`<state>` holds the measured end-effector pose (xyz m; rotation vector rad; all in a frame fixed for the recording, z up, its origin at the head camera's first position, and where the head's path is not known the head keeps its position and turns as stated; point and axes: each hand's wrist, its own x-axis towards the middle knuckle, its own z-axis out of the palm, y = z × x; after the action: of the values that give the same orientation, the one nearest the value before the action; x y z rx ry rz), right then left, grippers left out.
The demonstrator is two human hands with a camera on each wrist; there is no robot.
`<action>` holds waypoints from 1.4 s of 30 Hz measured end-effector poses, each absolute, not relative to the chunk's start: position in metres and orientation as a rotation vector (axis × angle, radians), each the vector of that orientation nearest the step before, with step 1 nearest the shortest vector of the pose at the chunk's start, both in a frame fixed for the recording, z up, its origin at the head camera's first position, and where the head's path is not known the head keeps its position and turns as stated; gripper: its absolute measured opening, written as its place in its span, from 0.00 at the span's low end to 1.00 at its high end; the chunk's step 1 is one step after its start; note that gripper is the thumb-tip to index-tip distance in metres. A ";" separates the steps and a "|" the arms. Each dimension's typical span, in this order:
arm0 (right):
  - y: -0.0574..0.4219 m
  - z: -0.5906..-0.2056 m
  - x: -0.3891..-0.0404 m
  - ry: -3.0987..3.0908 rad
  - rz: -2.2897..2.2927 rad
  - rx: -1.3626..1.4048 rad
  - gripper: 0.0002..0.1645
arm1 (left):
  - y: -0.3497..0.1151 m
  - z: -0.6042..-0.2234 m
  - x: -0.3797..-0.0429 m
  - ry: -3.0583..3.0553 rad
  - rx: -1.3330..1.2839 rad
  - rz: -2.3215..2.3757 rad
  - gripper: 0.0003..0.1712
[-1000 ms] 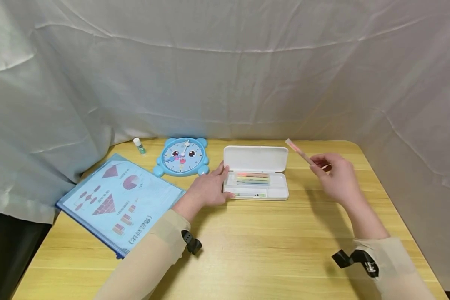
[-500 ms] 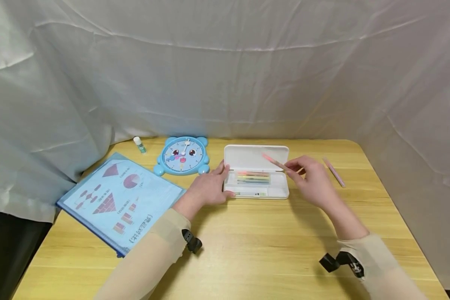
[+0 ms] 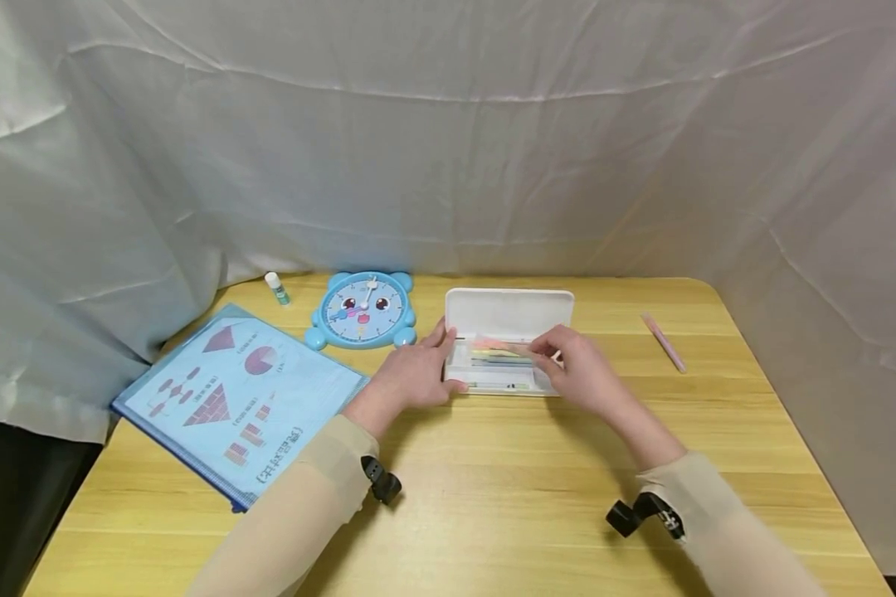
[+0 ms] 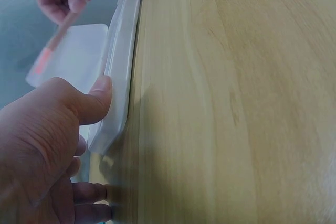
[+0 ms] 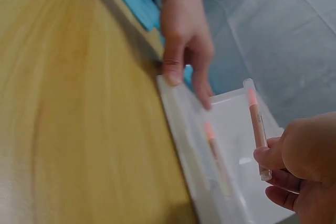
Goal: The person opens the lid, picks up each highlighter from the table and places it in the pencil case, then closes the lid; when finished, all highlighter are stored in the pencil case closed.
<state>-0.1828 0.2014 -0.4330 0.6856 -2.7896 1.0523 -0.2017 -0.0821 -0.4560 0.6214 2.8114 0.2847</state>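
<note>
A white pencil case (image 3: pixel 509 311) lies with its lid raised in the head view. My left hand (image 3: pixel 412 377) grips its left end, thumb on the front edge and fingers toward the back. Several pastel highlighters (image 3: pixel 493 360) lie in the rear compartment, and a slim greenish item (image 3: pixel 499 386) is in the front one. Above the case, my right hand (image 3: pixel 582 371) pinches a peach highlighter (image 5: pixel 257 124) near one end, between thumb and fingers. Its pinkish-orange tip shows through a clear cap in the right wrist view. In the head view it overlaps the stored highlighters.
A pinkish-purple pen (image 3: pixel 664 342) lies on the wooden table (image 3: pixel 493 497) to the right. Left of the case are a blue toy clock (image 3: pixel 364 311), a small white-capped glue stick (image 3: pixel 277 288) and a blue document folder (image 3: pixel 239 398). A pale curtain (image 3: pixel 448 166) hangs behind.
My right hand has moved left with the highlighter, from the table's right side to over the case, uncovering the pinkish-purple pen. My left hand has stayed on the case.
</note>
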 end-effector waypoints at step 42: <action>0.204 -0.437 -0.186 -2.831 1.021 0.855 0.10 | -0.083 -0.455 -0.201 2.799 0.600 0.304 0.59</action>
<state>-0.1859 0.2044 -0.4375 0.8545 -2.8313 1.0205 -0.2006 -0.0825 -0.4551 0.6001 2.7993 0.3041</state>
